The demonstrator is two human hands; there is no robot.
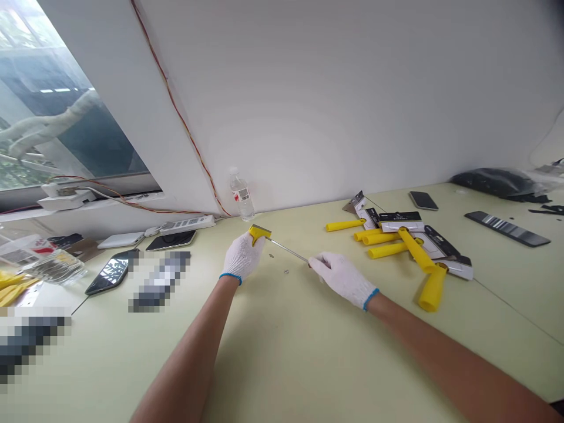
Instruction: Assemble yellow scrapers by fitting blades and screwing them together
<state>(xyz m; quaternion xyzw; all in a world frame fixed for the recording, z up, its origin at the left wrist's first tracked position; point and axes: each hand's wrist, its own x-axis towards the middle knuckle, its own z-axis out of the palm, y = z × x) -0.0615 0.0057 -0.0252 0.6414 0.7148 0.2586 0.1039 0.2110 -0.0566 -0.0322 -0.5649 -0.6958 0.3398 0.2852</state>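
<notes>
My left hand [244, 257], in a white knitted glove with a blue cuff, is closed around a yellow scraper [259, 234]; its yellow head with a dark edge sticks out above the fingers, and the rest is hidden. A screwdriver [288, 251] is gripped in my right hand [341, 275], gloved the same way. Its thin metal shaft points left and its tip meets the scraper's head; the handle is hidden by the glove. On the table below the shaft lie a small metal nut or screw [286, 271] and a small flat metal piece [271, 255].
Several yellow-handled scrapers [416, 249] with black card sleeves lie to the right. Beyond them are a phone [423, 200] and a dark strip [506, 228]. A water bottle [242, 195] stands by the wall. Phones [112, 272] and a power strip [187, 224] lie left.
</notes>
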